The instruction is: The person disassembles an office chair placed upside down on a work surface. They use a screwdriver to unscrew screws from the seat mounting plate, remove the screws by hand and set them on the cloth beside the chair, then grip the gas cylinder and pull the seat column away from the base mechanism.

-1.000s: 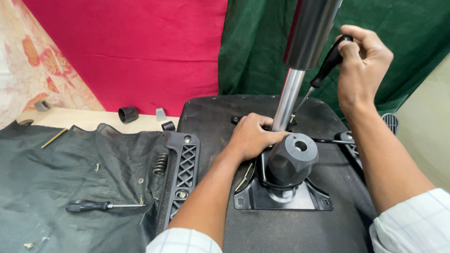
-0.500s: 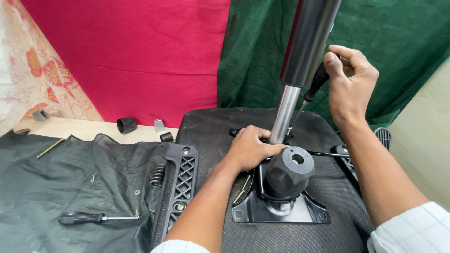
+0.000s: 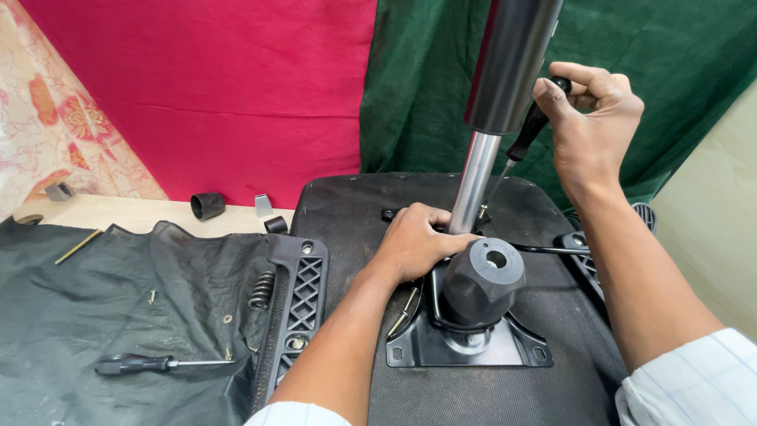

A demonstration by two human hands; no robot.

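Right hand [image 3: 587, 126] clenched round screwdriver [image 3: 527, 136], tip hidden; left hand [image 3: 418, 241] gripping mechanism [image 3: 473, 315].

We see a red cloth [image 3: 236, 95] beside a dark green cloth [image 3: 654, 47]. The gas cylinder [image 3: 512, 63] is black over silver; our sleeve [image 3: 694, 386] is white with fine stripes.

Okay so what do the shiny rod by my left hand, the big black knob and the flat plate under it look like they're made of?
The rod looks like polished, chrome-finished metal: bright mirror streaks run along it. The knob seems to be moulded plastic or hard rubber, matte black with faceted sides and dull highlights. The plate appears to be pressed steel painted glossy black, with thin bent edges and punched holes. None can be confirmed by sight alone.
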